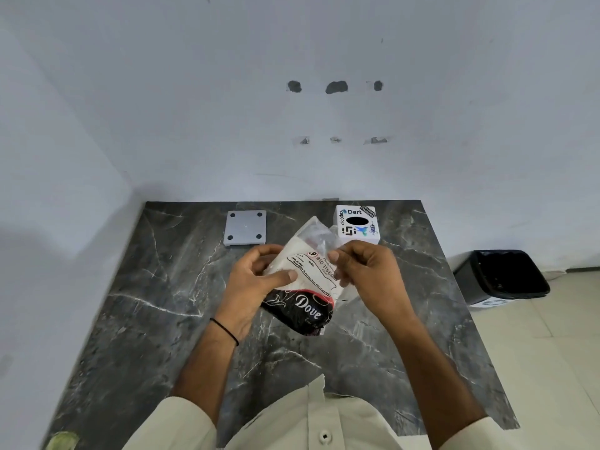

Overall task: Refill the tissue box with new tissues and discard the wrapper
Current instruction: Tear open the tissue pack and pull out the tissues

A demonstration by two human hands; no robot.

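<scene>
I hold a plastic tissue pack (308,287) above the middle of the dark marble table (162,319). It is clear and white at the top, black with "Dove" lettering at the bottom. My left hand (251,284) grips its left side, thumb across the front. My right hand (363,271) pinches the loose clear wrapper at the pack's upper right. A white cube tissue box (357,224) with stickers and a dark oval opening stands at the table's far right, behind the pack. A flat grey square base plate (245,227) with dark corner dots lies at the far middle.
A black bin (503,277) with a dark liner stands on the tiled floor to the right of the table. White walls close off the far and left sides. A greenish object (63,440) shows at the near left corner.
</scene>
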